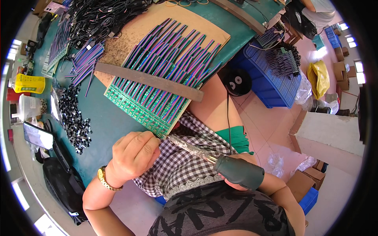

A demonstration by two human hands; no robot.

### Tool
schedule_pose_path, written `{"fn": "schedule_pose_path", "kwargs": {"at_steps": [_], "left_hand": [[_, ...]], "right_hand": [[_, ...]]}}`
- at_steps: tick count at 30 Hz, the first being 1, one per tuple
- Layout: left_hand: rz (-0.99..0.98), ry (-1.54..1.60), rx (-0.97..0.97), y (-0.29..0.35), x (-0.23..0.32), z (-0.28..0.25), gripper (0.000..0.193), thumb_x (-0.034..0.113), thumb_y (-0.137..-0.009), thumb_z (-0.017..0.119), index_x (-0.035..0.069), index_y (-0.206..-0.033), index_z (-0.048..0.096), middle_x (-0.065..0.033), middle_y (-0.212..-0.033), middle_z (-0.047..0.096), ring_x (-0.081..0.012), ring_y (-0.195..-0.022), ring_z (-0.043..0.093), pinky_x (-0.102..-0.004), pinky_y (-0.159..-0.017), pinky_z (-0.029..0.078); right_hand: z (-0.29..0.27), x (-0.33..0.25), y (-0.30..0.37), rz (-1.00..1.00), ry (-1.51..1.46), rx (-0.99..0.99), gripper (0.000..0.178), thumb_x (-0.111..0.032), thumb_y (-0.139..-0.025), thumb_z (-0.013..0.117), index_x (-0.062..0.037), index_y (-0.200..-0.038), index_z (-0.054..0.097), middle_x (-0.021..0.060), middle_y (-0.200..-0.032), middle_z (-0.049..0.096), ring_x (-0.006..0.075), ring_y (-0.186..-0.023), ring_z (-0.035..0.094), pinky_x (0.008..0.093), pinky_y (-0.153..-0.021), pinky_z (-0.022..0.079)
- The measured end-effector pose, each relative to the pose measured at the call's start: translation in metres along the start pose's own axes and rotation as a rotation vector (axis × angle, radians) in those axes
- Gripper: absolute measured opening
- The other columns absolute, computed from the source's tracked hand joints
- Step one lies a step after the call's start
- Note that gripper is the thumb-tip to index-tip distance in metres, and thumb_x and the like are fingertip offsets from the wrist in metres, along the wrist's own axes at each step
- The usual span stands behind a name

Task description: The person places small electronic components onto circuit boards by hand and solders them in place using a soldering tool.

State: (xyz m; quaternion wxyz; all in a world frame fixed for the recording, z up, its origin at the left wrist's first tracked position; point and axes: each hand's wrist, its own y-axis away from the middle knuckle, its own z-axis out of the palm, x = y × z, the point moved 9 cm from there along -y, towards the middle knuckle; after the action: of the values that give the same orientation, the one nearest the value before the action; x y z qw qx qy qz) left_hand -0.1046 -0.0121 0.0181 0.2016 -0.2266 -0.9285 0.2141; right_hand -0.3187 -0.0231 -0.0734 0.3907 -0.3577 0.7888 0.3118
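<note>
My right hand is wrapped round the dark handle of a soldering iron, its fingers mostly hidden behind the grip. The iron's shaft is wrapped in crinkled foil, and its tip meets the near corner of a green circuit board panel. Beside that corner my left hand is closed in a pinch; what it holds is hidden. Rows of multicoloured ribbon wires stand out from the panel toward the far side. A flat brown bar lies across them.
Loose ribbon wires, a heap of black cables and small black parts lie on the green table. A phone and yellow container are at left. A blue crate stands at right.
</note>
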Motion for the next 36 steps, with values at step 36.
{"fn": "schedule_pose_path", "kwargs": {"at_steps": [36], "left_hand": [[-0.743, -0.440, 0.118, 0.051, -0.173, -0.100, 0.009, 0.000, -0.073, 0.064, 0.002, -0.081, 0.061, -0.0143, -0.072, 0.060, -0.0278, -0.057, 0.058, -0.0371, -0.056, 0.048]], "right_hand": [[0.005, 0.022, -0.006, 0.029, -0.859, 0.178, 0.040, -0.033, -0.091, 0.061, -0.0034, -0.115, 0.050, 0.0121, -0.095, 0.060, 0.0161, -0.074, 0.061, 0.0294, -0.063, 0.050]]}}
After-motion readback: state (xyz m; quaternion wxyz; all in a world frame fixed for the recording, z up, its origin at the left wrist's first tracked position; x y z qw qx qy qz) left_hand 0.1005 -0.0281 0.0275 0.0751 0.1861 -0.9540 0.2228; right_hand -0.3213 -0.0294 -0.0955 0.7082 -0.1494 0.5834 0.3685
